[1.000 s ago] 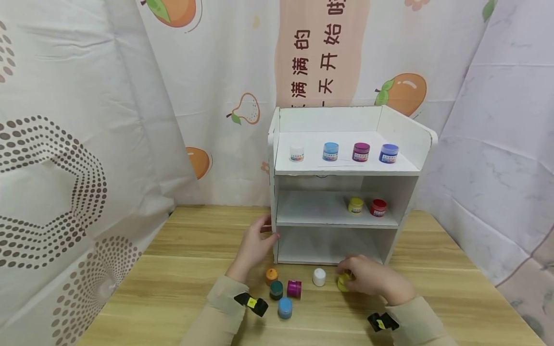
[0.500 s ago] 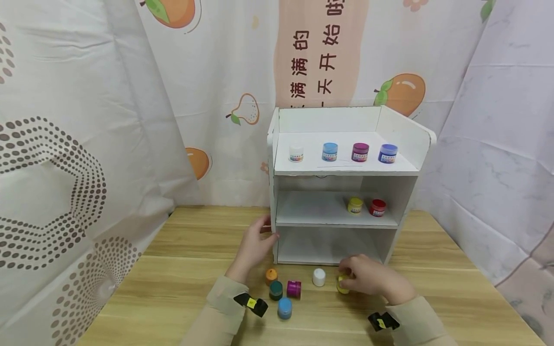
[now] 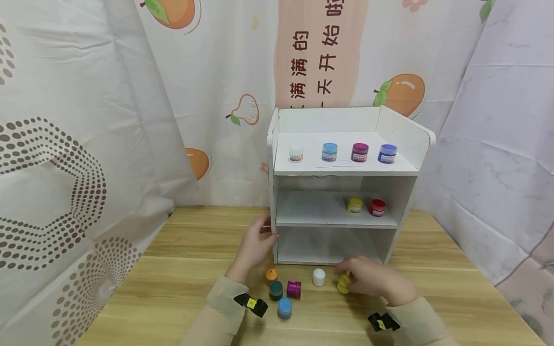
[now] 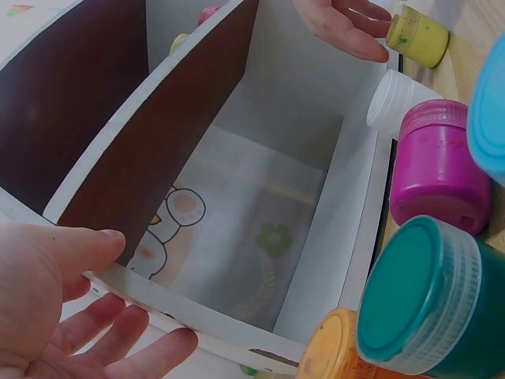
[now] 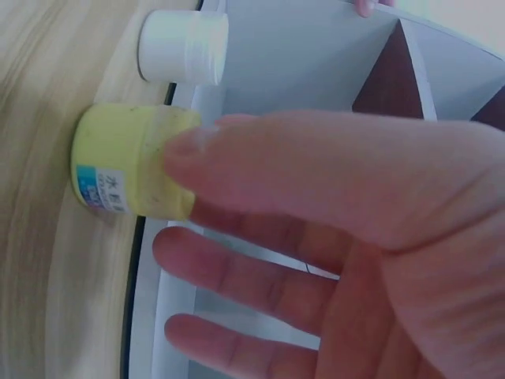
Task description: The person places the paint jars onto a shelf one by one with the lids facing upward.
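Low in front of the white shelf [image 3: 346,173], my right hand [image 3: 368,276] pinches the lid end of a small yellow paint jar [image 5: 110,158] between thumb and index finger. The jar stands on the table, its label visible in the right wrist view; the other fingers spread toward the shelf. At the shelf's left side panel, my left hand [image 3: 255,242] holds the edge, thumb at the front and fingers along the outer face. Left of the yellow jar are white [image 3: 319,277], purple [image 3: 294,289], dark green [image 3: 276,290], orange [image 3: 271,276] and blue [image 3: 284,308] paint jars.
White [image 3: 296,154], light blue [image 3: 330,152], purple [image 3: 359,152] and dark blue [image 3: 387,154] jars stand on the top shelf. Yellow [image 3: 355,205] and red [image 3: 377,208] jars sit on the middle shelf. A patterned curtain [image 3: 225,57] hangs behind the wooden table [image 3: 143,288].
My right hand's fingers have turned slightly one way and back around the yellow jar's lid, while the jar keeps its place. My left hand and the other jars have not moved.
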Demonstrator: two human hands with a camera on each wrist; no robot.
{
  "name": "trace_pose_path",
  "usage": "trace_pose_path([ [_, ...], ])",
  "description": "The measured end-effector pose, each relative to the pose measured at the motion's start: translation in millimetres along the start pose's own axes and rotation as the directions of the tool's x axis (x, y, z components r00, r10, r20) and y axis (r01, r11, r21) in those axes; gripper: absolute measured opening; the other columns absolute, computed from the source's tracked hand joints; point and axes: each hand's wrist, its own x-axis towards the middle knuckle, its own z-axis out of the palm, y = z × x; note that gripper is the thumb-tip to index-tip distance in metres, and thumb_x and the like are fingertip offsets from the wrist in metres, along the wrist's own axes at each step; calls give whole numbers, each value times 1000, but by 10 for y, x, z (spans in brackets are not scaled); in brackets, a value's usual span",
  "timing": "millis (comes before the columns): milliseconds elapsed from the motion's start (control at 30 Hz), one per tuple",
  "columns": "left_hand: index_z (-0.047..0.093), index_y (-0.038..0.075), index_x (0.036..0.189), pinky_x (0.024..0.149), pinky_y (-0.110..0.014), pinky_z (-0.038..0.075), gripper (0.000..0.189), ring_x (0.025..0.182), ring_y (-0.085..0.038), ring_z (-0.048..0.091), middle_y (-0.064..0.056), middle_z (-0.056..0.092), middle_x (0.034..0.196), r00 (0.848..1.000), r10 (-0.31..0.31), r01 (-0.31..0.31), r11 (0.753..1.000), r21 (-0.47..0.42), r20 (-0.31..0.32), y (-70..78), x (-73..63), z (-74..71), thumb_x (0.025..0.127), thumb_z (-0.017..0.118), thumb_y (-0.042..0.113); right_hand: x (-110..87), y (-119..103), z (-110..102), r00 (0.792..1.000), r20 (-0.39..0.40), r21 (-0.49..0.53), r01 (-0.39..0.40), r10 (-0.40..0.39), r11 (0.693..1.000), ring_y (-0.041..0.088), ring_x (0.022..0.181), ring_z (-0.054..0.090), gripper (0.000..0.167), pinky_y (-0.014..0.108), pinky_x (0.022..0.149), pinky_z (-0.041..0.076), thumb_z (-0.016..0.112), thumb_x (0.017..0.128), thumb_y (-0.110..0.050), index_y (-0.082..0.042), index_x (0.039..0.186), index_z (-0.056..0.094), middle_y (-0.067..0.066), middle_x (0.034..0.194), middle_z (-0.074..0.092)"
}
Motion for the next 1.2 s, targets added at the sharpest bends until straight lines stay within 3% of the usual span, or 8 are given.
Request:
trace_pose_path([
  [133,51,4,146,95,-44,56,54,120,-32,59,-14,57,138,1000,5,-5,1000,5,1,-5,-4,1,96,70,5,12,2,28,1000,-15,-13,15,-16,1000,10,80,56,31,30,68,52,81,76,0,-9,105,76,-5,95,66],
  [300,51,4,146,95,-43,56,53,120,-31,59,-13,57,138,1000,14,-14,1000,9,6,-24,4,1,96,70,7,41,11,45,1000,-8,-11,-9,9,1000,5,68,47,15,26,58,43,82,79,-8,-16,83,70,-10,74,56],
  [500,51,4,146,96,-45,55,54,120,-32,59,-13,57,138,1000,11,-11,1000,10,7,-26,-1,0,96,70,8,58,17,100,991,-68,-72,-121,116,990,3,54,37,29,25,49,31,83,77,-25,-23,66,56,-14,59,41],
  [700,50,4,146,96,-43,55,54,121,-31,59,-13,57,139,1000,5,-5,1000,15,10,-31,-1,1,96,70,9,55,-10,123,980,-104,-95,-180,170,979,3,50,37,34,25,47,31,83,78,-30,-23,62,54,-15,56,42],
  [800,51,5,146,97,-42,55,54,121,-30,59,-12,56,139,1000,-3,3,1000,14,11,-40,4,0,96,71,9,38,-25,107,975,-91,-77,-210,203,975,5,51,41,30,27,48,35,83,81,-37,-22,68,61,-13,56,44],
  [967,51,5,146,97,-43,55,54,121,-30,59,-12,56,139,1000,-4,4,1000,8,16,-52,10,-3,96,70,10,8,-28,30,975,-73,-35,-212,209,977,12,69,56,37,37,62,50,84,80,-39,-10,101,74,-6,77,63],
  [1067,51,4,146,97,-42,55,54,121,-29,58,-12,56,139,1000,-4,4,1000,9,17,-54,12,-6,96,70,10,-7,-33,-28,987,-53,-11,-150,149,989,19,84,64,45,43,71,55,85,80,-33,-7,113,73,2,98,70],
  [1200,50,4,146,96,-41,55,54,121,-29,58,-12,56,140,1000,-6,6,1000,11,12,-48,12,-7,96,70,9,-26,-63,-86,998,-22,15,-57,57,998,24,92,66,46,43,76,56,87,78,-25,-6,118,71,6,109,71],
])
